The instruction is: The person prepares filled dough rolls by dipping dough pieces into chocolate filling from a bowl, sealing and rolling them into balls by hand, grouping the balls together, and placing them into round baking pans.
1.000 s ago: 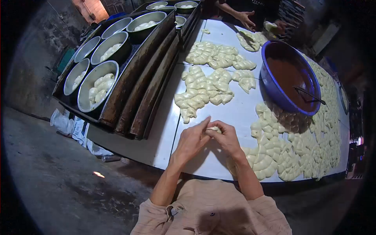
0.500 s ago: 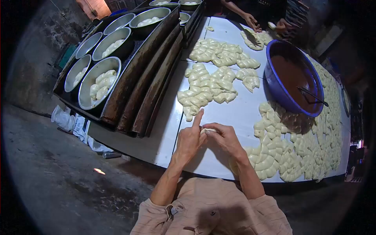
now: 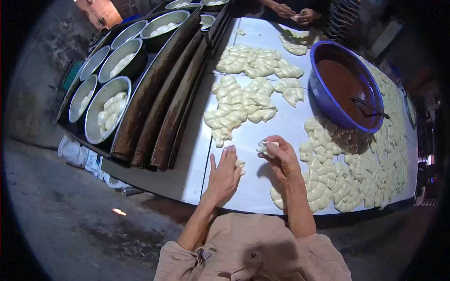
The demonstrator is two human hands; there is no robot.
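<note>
My left hand [image 3: 223, 175] lies nearly flat on the white table [image 3: 190, 178], its fingers stretched out. A small dough piece [image 3: 240, 166] shows at its right edge, partly under the hand. Pinched between the thumb and fingers of my right hand [image 3: 284, 157] is another dough piece [image 3: 266, 148], just above the table. Beyond my hands lies a patch of shaped dough [image 3: 241, 103]. To the right spreads a large sheet of joined dough pieces [image 3: 328, 173].
A blue basin [image 3: 323, 96] of brown filling holds a dark-handled tool. At the left, oval metal tins [image 3: 93, 124] with dough stand on stacked dark trays [image 3: 136, 117]. Across the table, a co-worker's hands [image 3: 295, 16] hold something pale.
My hands have moved apart from their shared hold on the dough. The left now lies on the table; the right holds a piece. The co-worker's hands have come together.
</note>
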